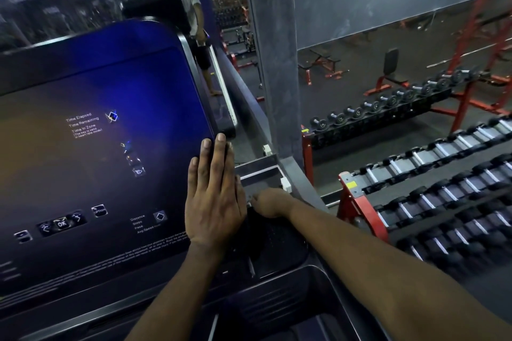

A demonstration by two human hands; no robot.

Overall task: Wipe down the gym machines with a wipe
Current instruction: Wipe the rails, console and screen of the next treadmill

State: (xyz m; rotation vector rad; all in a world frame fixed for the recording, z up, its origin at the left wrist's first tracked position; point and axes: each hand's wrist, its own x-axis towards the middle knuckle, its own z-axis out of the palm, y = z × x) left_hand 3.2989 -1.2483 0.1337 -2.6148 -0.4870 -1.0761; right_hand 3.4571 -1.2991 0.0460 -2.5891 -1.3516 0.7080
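Fingers [207,158] of the left hand [214,202] lie straight and close together, flat against the right edge of the treadmill console [110,147], gripping nothing; the palm spans the rim where the dark screen ends, and I judge it is set there to brace the panel, or the person, while the other arm works.

The right hand [273,203] comes in from the right and sits just beside the left hand, at the far end of the black side pocket [277,241] next to the console; its fingers point down and away from the camera and are partly hidden, so I cannot tell whether they pinch anything or are bare.

No wipe shows anywhere in view; if one is in use it would be tucked under that right hand, which would explain the reach into such a tight corner, but that is only a guess.

The likely step is cleaning the console's right side and pocket; the corner is cramped, so short strokes would suit it.

The dumbbell rack [443,202] stands well apart on the right.
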